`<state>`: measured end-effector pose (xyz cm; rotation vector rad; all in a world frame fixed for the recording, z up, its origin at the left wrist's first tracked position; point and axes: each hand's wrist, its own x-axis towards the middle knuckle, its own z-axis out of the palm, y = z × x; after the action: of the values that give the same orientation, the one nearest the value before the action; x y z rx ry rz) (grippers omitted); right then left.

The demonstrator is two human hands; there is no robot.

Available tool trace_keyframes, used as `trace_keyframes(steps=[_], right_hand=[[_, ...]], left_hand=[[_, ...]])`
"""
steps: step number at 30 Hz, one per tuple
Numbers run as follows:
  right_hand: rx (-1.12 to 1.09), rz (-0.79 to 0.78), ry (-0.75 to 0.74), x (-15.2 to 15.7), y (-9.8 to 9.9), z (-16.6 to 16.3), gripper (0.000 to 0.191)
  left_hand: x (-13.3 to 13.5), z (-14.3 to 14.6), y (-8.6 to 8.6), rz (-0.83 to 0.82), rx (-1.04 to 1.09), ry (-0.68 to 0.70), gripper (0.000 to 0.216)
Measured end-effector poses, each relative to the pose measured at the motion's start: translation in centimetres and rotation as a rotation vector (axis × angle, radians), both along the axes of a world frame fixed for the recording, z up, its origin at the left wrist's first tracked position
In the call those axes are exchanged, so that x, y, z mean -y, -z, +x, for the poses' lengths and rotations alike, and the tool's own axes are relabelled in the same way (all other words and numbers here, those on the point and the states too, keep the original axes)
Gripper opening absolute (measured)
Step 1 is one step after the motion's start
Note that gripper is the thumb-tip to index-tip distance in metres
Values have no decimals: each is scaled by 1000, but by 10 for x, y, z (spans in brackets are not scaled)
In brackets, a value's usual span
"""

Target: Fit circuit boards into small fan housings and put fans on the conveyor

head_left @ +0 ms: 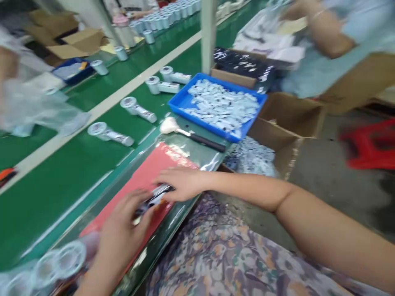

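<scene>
Green surface [61,197]: long and shiny, with a pale stripe along its length; a pale post [208,37] rises beside it.
Grey floor [321,164]: at the right, under a blurred red plastic object [370,144].
Co-worker [367,24]: in light blue, at the upper right.
Open carton [293,115]: of brown cardboard, beside the bench.
Blue tray [182,102]: filled with many small pale pieces [222,105].
Red sheet [145,170]: flat on the glossy bench edge, below both hands.
Left hand [125,218]: half curled, its thumb and fingers closed around the near end of the held piece [158,194].
Right hand [183,183]: fingers bent down, gripping the far end of the same piece, above the red sheet.
Dark-handled tool [203,141]: white head, lying between tray and sheet.
Pale-blue cylinders [112,135]: on the green surface, with round wide heads.
Dark print: on these cylinders, too blurred for reading.
</scene>
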<state>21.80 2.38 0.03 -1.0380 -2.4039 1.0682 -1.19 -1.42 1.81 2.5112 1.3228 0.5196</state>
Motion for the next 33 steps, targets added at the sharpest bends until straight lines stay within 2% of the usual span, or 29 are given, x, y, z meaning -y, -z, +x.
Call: trace_keyframes(steps=[3, 7, 12, 17, 21, 26, 33], right_hand=[[15, 48, 0, 3, 8, -1, 32], [-49, 36, 56, 5, 18, -4, 29], [-86, -4, 19, 9, 22, 0, 30], [-85, 48, 33, 13, 25, -2, 30], [-60, 29, 35, 12, 23, -3, 32], [-37, -2, -29, 11, 19, 1, 31], [-53, 45, 5, 13, 24, -3, 28]], left_hand=[[9, 12, 4, -16, -8, -86, 21], [9, 20, 8, -77, 17, -172, 16], [17, 21, 7, -84, 37, -175, 19], [23, 25, 7, -125, 61, -205, 25], [20, 27, 6, -145, 69, -239, 22], [21, 25, 5, -181, 88, -257, 30], [21, 32, 4, -142, 30, -276, 24]])
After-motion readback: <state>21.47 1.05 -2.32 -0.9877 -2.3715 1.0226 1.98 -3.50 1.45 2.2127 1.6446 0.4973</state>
